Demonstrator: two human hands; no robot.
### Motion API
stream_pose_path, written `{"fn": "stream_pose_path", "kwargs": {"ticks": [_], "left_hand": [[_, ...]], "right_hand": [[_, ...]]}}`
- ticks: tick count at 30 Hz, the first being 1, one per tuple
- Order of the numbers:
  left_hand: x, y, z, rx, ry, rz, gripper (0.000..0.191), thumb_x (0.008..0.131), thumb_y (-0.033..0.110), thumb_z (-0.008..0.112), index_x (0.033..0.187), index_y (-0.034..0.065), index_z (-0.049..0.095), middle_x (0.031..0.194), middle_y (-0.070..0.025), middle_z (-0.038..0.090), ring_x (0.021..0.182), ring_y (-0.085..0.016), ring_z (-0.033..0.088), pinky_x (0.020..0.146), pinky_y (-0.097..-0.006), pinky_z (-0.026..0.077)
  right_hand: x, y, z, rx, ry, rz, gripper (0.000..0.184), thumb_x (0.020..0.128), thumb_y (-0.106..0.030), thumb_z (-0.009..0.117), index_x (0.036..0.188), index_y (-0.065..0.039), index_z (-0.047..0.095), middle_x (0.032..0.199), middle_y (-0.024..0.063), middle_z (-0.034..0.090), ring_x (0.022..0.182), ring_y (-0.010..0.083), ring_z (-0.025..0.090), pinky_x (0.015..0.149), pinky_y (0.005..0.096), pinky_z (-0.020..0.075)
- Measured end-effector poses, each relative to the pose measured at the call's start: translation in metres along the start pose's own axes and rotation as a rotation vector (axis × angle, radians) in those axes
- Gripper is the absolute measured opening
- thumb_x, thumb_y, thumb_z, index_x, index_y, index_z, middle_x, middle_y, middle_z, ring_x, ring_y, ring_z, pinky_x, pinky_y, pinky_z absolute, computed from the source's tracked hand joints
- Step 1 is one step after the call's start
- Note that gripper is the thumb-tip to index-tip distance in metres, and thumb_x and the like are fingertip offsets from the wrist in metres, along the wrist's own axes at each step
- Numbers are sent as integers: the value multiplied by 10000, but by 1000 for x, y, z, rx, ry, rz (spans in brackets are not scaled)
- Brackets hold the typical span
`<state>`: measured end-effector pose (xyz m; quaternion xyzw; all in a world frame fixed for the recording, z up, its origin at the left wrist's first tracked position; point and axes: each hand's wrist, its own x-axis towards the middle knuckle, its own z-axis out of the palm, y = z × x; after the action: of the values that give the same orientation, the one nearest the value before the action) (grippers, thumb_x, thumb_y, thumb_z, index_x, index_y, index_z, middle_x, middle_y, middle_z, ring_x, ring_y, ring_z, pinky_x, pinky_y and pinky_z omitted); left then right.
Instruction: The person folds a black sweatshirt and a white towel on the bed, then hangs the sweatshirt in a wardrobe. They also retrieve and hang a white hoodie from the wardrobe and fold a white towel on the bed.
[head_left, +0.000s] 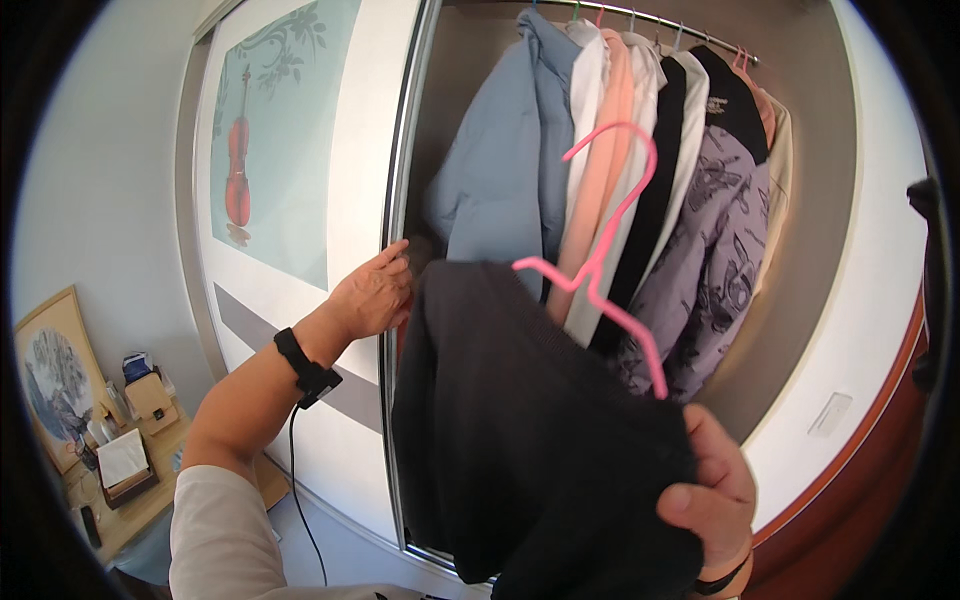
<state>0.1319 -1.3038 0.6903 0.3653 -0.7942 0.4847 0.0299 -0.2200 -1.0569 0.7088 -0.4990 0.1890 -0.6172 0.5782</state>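
My right hand (716, 480) grips a black knitted garment (547, 435) by its shoulder at the lower right. A pink hanger (596, 266) sits in the garment's neck, its hook standing free in front of the hanging clothes. My left hand (379, 292) rests against the edge of the white sliding wardrobe door (360, 187), index finger extended; its other fingers are partly curled. Behind the black garment, a blue-grey jacket (495, 157), light and dark tops and a patterned purple-black garment (724, 187) hang from a metal rail (637, 11).
At the lower left, a wooden desk (161, 480) holds a tissue box (124, 465), a tan box (152, 401) and a framed picture (64, 367). A black cable (295, 480) hangs from my left wrist device. A light switch (830, 414) is on the right wall.
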Motion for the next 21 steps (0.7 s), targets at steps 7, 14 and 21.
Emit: {"fn": "stream_pose_path", "kwargs": {"ticks": [7, 14, 21], "left_hand": [[-18, -27, 18, -38, 11, 25, 358, 853, 360, 655, 1032, 55, 713, 1108, -82, 622, 1228, -248, 496, 1238, -448, 174], [-24, -23, 49, -211, 134, 131, 426, 889, 272, 580, 1268, 87, 643, 1382, -94, 530, 1382, -266, 379, 1239, -494, 144], [-27, -17, 59, -182, 229, 226, 396, 908, 161, 479, 1267, 83, 627, 1373, -86, 549, 1349, -255, 419, 1231, -515, 170]], "right_hand": [[82, -43, 39, -541, 160, -468, 504, 889, -234, 671, 1290, 42, 541, 1142, 120, 660, 985, 193, 644, 903, 272, 495], [200, -71, 72, -326, 53, -518, 279, 901, -184, 635, 1063, 35, 695, 1012, 137, 722, 906, 203, 697, 822, 279, 562], [256, -106, 80, -349, -204, -221, 255, 895, -137, 630, 987, 95, 682, 901, 184, 733, 695, 243, 729, 616, 317, 633]]}}
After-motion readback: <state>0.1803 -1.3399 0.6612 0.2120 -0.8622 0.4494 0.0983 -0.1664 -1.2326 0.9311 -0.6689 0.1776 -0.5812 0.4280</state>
